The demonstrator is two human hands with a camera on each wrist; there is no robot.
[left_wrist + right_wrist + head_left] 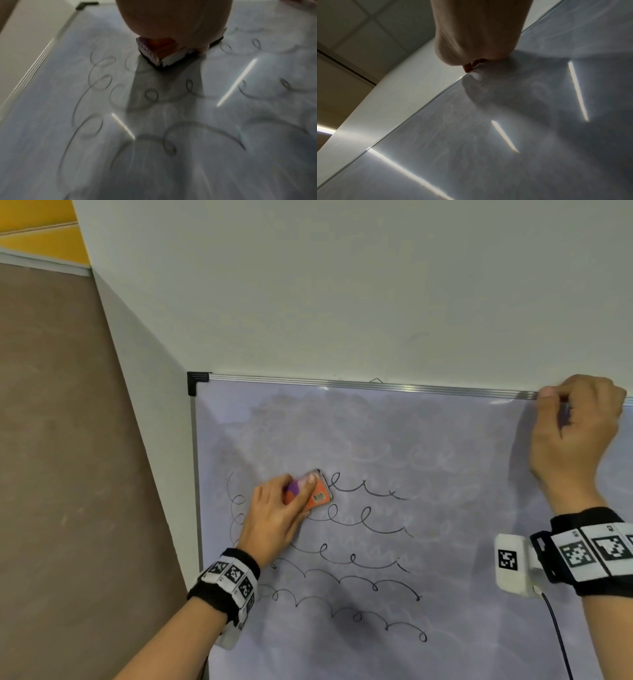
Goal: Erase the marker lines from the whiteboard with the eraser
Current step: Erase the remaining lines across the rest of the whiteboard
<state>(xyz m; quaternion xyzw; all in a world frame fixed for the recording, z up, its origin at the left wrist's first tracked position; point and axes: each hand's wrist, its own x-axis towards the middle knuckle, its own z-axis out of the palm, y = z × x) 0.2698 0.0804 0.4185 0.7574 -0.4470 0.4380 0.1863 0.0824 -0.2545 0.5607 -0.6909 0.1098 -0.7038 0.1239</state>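
1. My left hand (277, 510) gripped the eraser (317, 491), fingers curled over its top, pad pressed flat on the whiteboard (462, 594).
2. Eraser sat at the left end of the top row of marker loops (368, 491), about 9 o'clock of the board's middle.
3. My right hand (575, 433) was at 2 o'clock, fingers curled on the top frame rail (359, 383); it looked to be steadying the board. The right wrist view showed fingertips (469, 67) on the rail. Something dark showed between the fingers, couldn't tell what.
4. Step in hand, my judgement: mid-erase. Upper board showed only faint ghost smears, so that part looked done.
5. Still to go: five or so rows of dark loops running from the eraser toward 5 o'clock, plus a loop column (234, 508) at 9 o'clock of my left hand.
6. Next move called for: sweep toward 3 o'clock along the top row, firm even pressure, pad kept flat, then drop a row.
7. Left wrist view was blurred; the eraser's side label (148, 54) read ERASER.
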